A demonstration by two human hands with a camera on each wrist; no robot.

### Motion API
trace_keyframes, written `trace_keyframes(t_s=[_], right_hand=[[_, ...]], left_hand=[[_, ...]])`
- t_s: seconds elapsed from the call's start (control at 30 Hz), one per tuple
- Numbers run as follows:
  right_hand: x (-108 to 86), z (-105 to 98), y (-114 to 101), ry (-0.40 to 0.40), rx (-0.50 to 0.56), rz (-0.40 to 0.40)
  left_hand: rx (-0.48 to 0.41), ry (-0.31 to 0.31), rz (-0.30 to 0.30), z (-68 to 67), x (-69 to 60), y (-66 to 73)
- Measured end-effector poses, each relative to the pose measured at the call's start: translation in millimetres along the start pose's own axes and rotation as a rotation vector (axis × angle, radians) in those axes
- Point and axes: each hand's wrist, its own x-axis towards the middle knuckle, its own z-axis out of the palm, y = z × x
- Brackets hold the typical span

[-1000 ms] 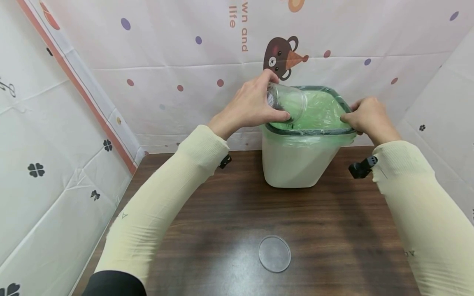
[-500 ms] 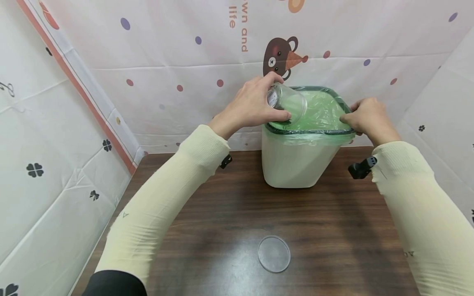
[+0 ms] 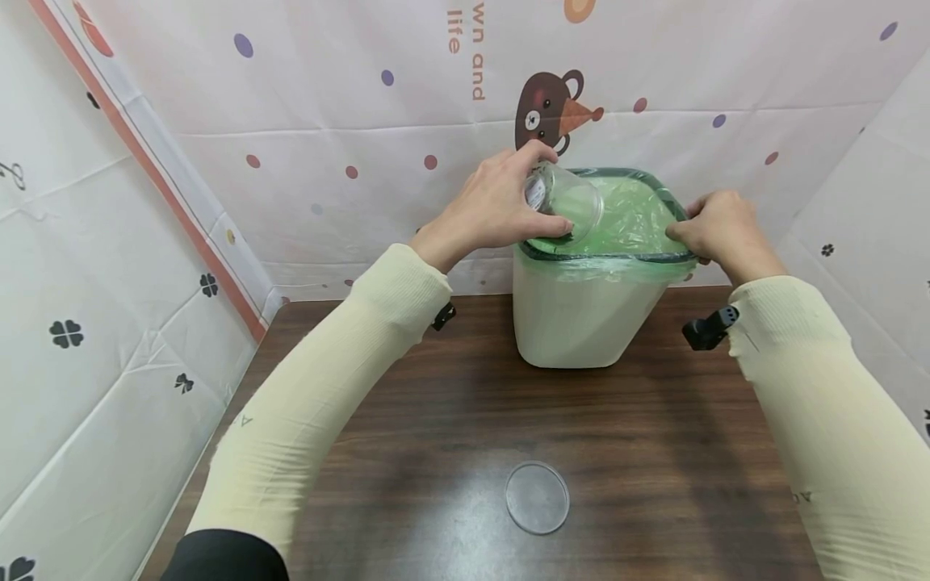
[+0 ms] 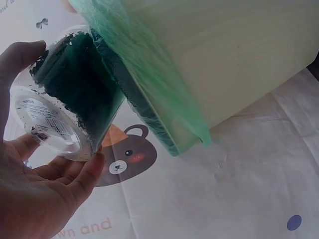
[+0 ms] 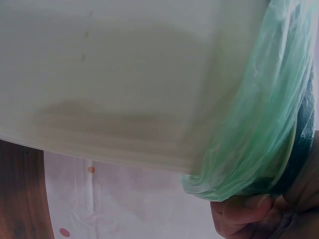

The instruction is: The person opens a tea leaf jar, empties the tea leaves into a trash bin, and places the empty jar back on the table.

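My left hand (image 3: 497, 198) grips a clear plastic jar (image 3: 577, 202) around its base and holds it tilted, mouth over the bin. A barcode label (image 4: 47, 119) shows on the jar's bottom in the left wrist view. Dark flakes (image 4: 42, 67) cling inside the jar. The bin (image 3: 581, 319) is cream with a dark green rim (image 3: 617, 259), lined with a thin green bag (image 3: 635, 214). At the far right corner, my right hand (image 3: 722, 234) holds the rim and bag, thumb on top and fingers curled underneath. What lies deep in the bin is hidden.
A round clear lid (image 3: 538, 498) lies on the dark wooden table (image 3: 407, 452) near its front. Behind the bin hangs a printed white cloth (image 3: 327, 81), with more cloth on both sides.
My left hand has dipped slightly and turned the jar a little, and fewer dark flakes show in it. My right hand keeps its hold on the rim.
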Motion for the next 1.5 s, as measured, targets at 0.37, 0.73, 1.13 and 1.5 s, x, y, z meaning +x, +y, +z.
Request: trace_keyframes(t_s=[0.37,0.73,1.13,1.5], right_hand=[[-0.5,1,1,0.005,0.012,0.001],[0.5,1,2,-0.002,0.011,-0.003],[1.2,0,0,-0.003,0.009,-0.002],[0.1,0,1,0.010,0.007,-0.016]], left_hand=[[0.030,-0.034,-0.008,1.4,5.4,2.3],[0.054,-0.035,0.010,1.5,8.4,5.1],[0.048,-0.038,-0.005,0.3,8.7,6.0],[0.023,-0.022,-0.002,-0.3,11.7,8.8]])
